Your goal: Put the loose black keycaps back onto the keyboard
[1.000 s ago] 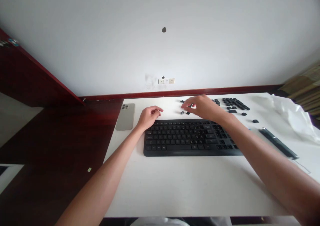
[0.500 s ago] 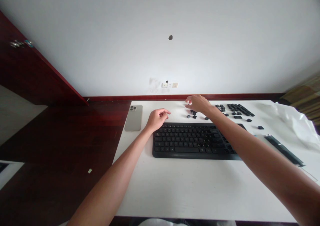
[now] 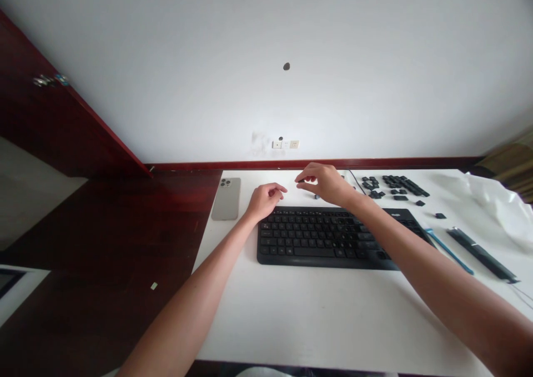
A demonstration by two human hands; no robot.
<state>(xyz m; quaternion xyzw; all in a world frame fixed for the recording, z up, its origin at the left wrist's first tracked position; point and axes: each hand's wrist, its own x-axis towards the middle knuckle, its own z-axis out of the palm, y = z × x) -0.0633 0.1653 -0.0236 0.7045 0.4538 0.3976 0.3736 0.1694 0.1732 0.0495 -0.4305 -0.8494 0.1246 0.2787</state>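
Right hand point(image 3: 327, 182) pinches a small black plastic keycap point(image 3: 301, 181) above the flat black computer keyboard point(image 3: 333, 238)
Left hand point(image 3: 265, 199) rests loosely curled and empty at the keyboard's corner, steadying it

A white table point(image 3: 316, 316) carries a black keyboard point(image 3: 333, 241) near its middle, with a grey phone point(image 3: 226, 199) lying face down beside its left end. Loose black keycaps point(image 3: 395, 187) lie scattered behind the keyboard; to the right lie a blue stick point(image 3: 449, 251), a long black bar point(image 3: 482, 254) and crumpled white plastic point(image 3: 495, 205).

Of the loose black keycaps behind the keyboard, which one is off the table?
The keycap pinched in the right hand; the other keycaps lie on the table.
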